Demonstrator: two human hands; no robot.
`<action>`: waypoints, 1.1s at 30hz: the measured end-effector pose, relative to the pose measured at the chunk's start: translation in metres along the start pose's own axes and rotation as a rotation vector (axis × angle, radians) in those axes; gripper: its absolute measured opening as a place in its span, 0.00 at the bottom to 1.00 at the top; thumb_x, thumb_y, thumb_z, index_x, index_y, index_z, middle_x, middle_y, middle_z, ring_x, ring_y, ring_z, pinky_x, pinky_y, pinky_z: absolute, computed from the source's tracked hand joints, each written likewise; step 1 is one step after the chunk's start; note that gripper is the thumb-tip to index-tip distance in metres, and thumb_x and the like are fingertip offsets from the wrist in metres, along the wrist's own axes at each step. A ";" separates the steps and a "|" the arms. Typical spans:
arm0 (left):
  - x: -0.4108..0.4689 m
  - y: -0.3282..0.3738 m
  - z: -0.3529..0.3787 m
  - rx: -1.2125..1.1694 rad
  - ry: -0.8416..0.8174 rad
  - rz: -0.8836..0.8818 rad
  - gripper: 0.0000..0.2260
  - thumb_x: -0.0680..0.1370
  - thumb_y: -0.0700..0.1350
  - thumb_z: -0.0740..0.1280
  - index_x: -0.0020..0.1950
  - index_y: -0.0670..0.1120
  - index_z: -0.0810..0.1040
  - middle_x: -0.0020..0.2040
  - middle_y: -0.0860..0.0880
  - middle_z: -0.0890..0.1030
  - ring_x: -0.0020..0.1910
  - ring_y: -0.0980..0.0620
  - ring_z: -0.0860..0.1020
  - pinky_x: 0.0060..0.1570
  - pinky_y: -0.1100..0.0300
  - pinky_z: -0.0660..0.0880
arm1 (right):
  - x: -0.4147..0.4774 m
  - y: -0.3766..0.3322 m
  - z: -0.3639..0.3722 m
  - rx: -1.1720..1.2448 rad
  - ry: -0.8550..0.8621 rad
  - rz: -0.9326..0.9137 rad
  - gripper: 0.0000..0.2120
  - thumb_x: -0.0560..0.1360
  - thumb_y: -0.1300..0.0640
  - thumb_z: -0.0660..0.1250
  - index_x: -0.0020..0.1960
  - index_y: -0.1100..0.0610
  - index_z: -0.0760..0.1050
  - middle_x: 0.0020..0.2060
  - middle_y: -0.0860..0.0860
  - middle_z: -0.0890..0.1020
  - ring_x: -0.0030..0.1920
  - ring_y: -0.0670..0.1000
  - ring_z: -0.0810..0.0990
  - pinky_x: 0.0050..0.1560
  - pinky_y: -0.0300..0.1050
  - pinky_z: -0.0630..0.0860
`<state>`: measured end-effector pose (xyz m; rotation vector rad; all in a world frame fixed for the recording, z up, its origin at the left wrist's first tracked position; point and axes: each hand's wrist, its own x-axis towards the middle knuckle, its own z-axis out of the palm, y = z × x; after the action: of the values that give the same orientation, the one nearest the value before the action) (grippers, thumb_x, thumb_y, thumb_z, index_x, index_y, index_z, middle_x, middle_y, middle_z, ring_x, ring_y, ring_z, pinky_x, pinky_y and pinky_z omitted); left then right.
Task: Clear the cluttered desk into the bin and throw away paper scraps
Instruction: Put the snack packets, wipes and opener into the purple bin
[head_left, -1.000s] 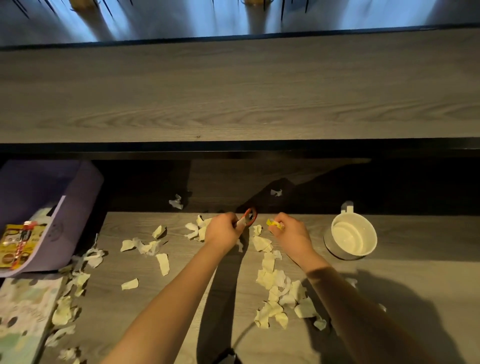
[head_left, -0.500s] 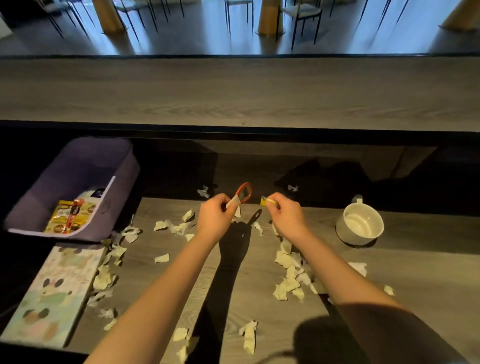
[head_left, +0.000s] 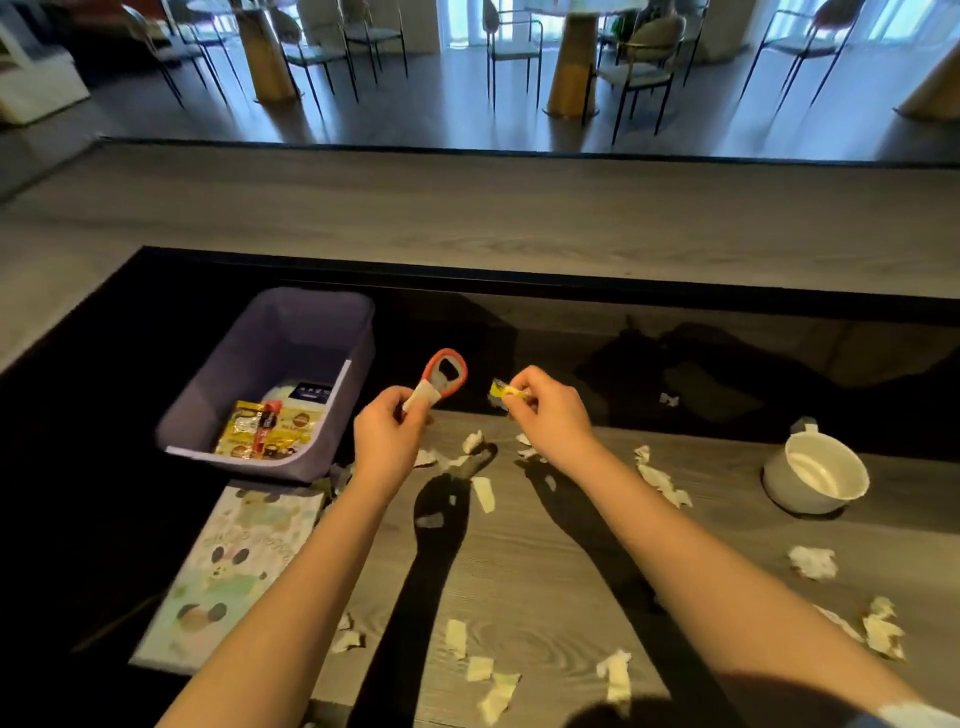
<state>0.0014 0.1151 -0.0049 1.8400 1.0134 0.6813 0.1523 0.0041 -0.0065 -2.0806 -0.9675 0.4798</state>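
My left hand (head_left: 390, 432) grips the white handle of an orange-rimmed bottle opener (head_left: 443, 373), held up just right of the purple bin (head_left: 332, 447). My right hand (head_left: 549, 411) pinches a small yellow wrapper (head_left: 500, 389) above the far edge of the grey wooden desk (head_left: 545, 571). The bin holds yellow snack packets (head_left: 260, 431) and a red tube. Torn pale paper scraps (head_left: 483, 493) lie scattered over the desk, more of them near the front scraps (head_left: 615, 675) and at the right.
A white mug (head_left: 813, 475) stands at the desk's right. A pastel cartoon notebook (head_left: 234, 566) lies in front of the bin at the left edge. A raised wooden counter (head_left: 467, 218) runs behind the desk, with chairs and tables beyond.
Both hands have lifted off the desk with the opener and the wrapper and moved toward the bin. My head has tilted up and left, bringing the bin and the room into view.
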 end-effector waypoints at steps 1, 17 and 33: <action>0.004 -0.006 -0.012 -0.004 0.016 -0.018 0.06 0.78 0.46 0.64 0.45 0.46 0.77 0.38 0.48 0.80 0.36 0.52 0.76 0.37 0.59 0.71 | 0.003 -0.009 0.009 0.007 -0.004 -0.015 0.01 0.78 0.53 0.63 0.48 0.49 0.73 0.38 0.47 0.78 0.39 0.46 0.77 0.34 0.39 0.69; 0.090 -0.092 -0.159 0.178 0.221 -0.141 0.13 0.76 0.45 0.67 0.34 0.42 0.71 0.30 0.48 0.72 0.29 0.54 0.68 0.31 0.57 0.64 | 0.073 -0.114 0.154 -0.105 -0.126 -0.081 0.04 0.76 0.57 0.65 0.48 0.56 0.77 0.41 0.52 0.80 0.43 0.55 0.79 0.44 0.52 0.77; 0.153 -0.130 -0.172 0.738 -0.584 -0.298 0.13 0.75 0.41 0.67 0.58 0.40 0.73 0.58 0.42 0.78 0.54 0.45 0.76 0.47 0.58 0.69 | 0.101 -0.137 0.206 -0.574 -0.366 -0.148 0.07 0.78 0.57 0.58 0.55 0.56 0.71 0.54 0.57 0.80 0.54 0.59 0.77 0.50 0.48 0.69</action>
<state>-0.1011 0.3559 -0.0384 2.2263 1.1728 -0.4683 0.0278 0.2393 -0.0300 -2.4421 -1.6130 0.5646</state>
